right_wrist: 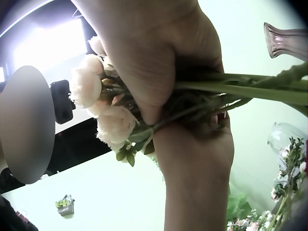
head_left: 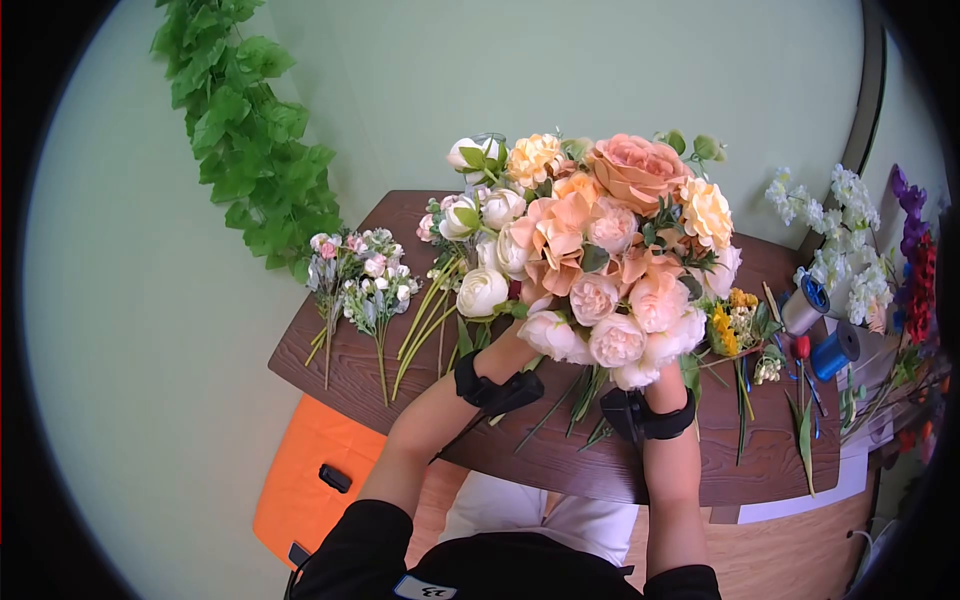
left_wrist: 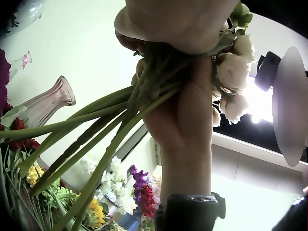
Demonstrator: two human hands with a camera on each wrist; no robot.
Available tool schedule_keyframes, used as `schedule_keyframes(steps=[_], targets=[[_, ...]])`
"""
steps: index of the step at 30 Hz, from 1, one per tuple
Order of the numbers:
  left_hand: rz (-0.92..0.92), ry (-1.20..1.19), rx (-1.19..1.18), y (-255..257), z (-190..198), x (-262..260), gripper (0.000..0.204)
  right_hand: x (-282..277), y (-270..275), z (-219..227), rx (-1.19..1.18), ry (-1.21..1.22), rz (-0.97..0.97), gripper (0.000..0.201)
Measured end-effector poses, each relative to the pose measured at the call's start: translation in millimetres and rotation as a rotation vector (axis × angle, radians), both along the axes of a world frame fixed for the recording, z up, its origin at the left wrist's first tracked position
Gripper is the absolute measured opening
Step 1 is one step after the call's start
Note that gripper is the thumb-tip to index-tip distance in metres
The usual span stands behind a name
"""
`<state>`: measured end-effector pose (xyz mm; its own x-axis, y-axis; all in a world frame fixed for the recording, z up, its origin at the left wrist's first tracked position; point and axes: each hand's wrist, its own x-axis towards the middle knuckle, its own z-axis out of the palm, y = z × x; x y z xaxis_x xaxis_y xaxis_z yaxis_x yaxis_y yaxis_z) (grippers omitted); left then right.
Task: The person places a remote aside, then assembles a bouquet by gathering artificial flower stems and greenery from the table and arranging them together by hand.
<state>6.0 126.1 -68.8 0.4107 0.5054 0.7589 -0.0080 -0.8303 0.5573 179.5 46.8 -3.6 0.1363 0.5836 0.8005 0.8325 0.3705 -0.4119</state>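
Observation:
A large bouquet of peach, pink and white flowers [head_left: 610, 270] is held upright over the table, its blossoms hiding most of both hands in the head view. Its green stems [left_wrist: 115, 115] pass between the hands and fan out below. My left hand [left_wrist: 173, 24] curls round the stem bundle, close to the camera in the left wrist view. From the other side my right hand [right_wrist: 159, 57] grips the same bundle, against my left hand [right_wrist: 197, 149]. White-pink blossoms [right_wrist: 115, 125] sit just above the grip. Some fingertips are hidden behind stems and palms.
Small flower sprigs [head_left: 375, 290] lie on the brown table [head_left: 310, 335] at left. Yellow flowers [head_left: 724, 330], a red tulip [head_left: 801, 347] and ribbon spools [head_left: 835, 350] lie at right. Beyond the right edge stand white and purple flowers. A pink glass vase [left_wrist: 48, 101] stands behind.

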Motion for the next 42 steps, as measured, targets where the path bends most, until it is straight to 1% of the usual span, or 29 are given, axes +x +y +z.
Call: schedule_keyframes(steps=[1, 2, 4, 5, 9, 10, 11, 12, 13, 16, 19, 20, 21, 22, 24, 25, 26, 28, 29, 30, 32, 33, 34, 36, 37, 40, 42], targets=[[0.005, 0.009, 0.012, 25, 26, 56, 0.045, 2, 2, 2, 0.001, 0.002, 0.000, 0.041], [0.010, 0.019, 0.024, -1, 4, -1, 0.045, 1, -8, -5, 0.001, 0.004, 0.000, 0.041], [0.020, 0.037, 0.049, -5, 6, 5, 0.045, 4, -17, -11, 0.001, 0.007, 0.000, 0.042], [0.025, 0.046, 0.061, 24, 36, 66, 0.046, 4, -17, -11, 0.001, 0.008, 0.000, 0.042], [0.047, 0.082, 0.108, 14, 36, 51, 0.046, 9, -7, 0, 0.001, 0.014, 0.003, 0.042], [0.053, 0.091, 0.121, 15, 39, 64, 0.046, 13, -8, -1, 0.002, 0.016, 0.004, 0.042], [0.059, 0.101, 0.133, 17, 43, 61, 0.046, 9, -8, -1, 0.002, 0.017, 0.006, 0.042], [0.065, 0.110, 0.144, 10, 38, 35, 0.047, 9, -6, 2, 0.002, 0.019, 0.007, 0.042], [0.071, 0.120, 0.156, 11, 42, 37, 0.047, 12, 4, 10, 0.001, 0.021, 0.008, 0.043], [0.091, 0.148, 0.191, 13, 51, 44, 0.047, 8, 4, 11, 0.001, 0.026, 0.013, 0.043], [0.111, 0.172, 0.226, 4, 51, 29, 0.048, 3, -8, 3, 0.001, 0.027, 0.018, 0.043], [0.117, 0.180, 0.238, -1, 49, 17, 0.048, 0, -7, 4, 0.001, 0.027, 0.019, 0.043], [0.124, 0.188, 0.249, -3, 51, 16, 0.048, 1, 1, 11, 0.001, 0.027, 0.021, 0.043], [0.126, 0.185, 0.249, -5, 54, 13, 0.048, -2, -5, 7, 0.001, 0.026, 0.023, 0.044], [0.042, 0.129, 0.299, -12, 64, 5, 0.051, 7, 1, 13, 0.002, 0.023, 0.028, 0.044], [0.039, 0.161, 0.188, -20, 66, 0, 0.051, 4, -10, 5, 0.004, 0.021, 0.031, 0.044], [0.044, 0.158, 0.187, -22, 71, -3, 0.051, 5, -28, -9, 0.004, 0.020, 0.037, 0.044], [-0.219, 0.208, -0.577, -27, 83, -8, 0.052, 7, -33, -12, 0.000, 0.016, 0.051, 0.044], [-0.601, -0.076, -0.822, -37, 95, -6, 0.053, 7, -31, -10, -0.002, 0.013, 0.059, 0.044], [-0.627, -0.098, -0.925, -45, 111, -3, 0.065, 11, -28, -7, -0.004, 0.011, 0.069, 0.044], [-0.530, 0.115, -0.474, -53, 107, -10, 0.062, 11, -27, -5, -0.007, 0.009, 0.087, 0.045], [-0.530, 0.110, -0.338, -57, 111, -9, 0.068, 9, -28, -5, -0.011, 0.008, 0.097, 0.045], [-0.439, 0.291, -0.423, -67, 115, -10, 0.062, 1, -33, -9, -0.015, 0.007, 0.105, 0.045], [-0.266, 0.537, -0.503, -80, 131, -6, 0.052, -4, -41, -14, -0.025, -0.003, 0.123, 0.045], [-0.261, 0.527, -0.510, -82, 131, -5, 0.052, -2, -42, -14, -0.031, -0.008, 0.131, 0.045], [-0.355, 0.124, -0.292, -88, 131, -2, 0.047, 1, -74, -37, -0.047, -0.025, 0.154, 0.046], [-0.396, -0.145, -0.131, -90, 134, -5, 0.043, 3, -69, -32, -0.052, -0.040, 0.176, 0.046]])
